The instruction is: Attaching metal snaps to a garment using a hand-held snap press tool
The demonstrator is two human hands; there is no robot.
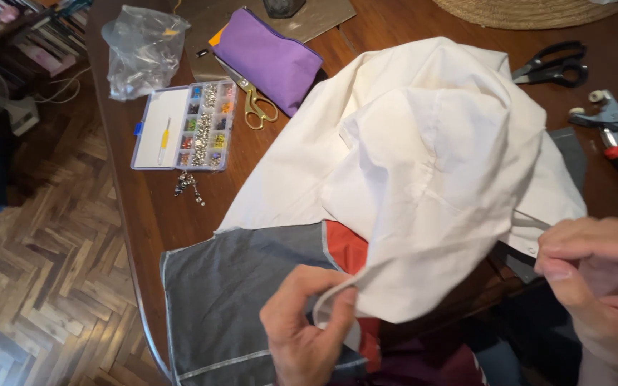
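Nearest the camera, the left hand [309, 332] pinches the near hem of a white fabric piece [430, 164] between thumb and fingers, while the right hand [599, 279], at the near right, is clenched around another edge of the same cloth, so the fabric hangs stretched between the two hands and drapes back over the wooden table [144, 207]. Under it, at the near edge, lies a grey cloth [230, 300] with a pale trim, and a strip of red fabric [345, 246] shows beside it. The white piece could slip from the light left pinch, I judge, or drag across the table. Farther left sits a clear bead box [184, 127] with a small chain just near of it, then gold scissors [255, 106], a purple pouch [266, 57] and a plastic bag [141, 50]. Far right lie black scissors [553, 64] and red-handled pliers [616, 136], which trailing cloth might snag.
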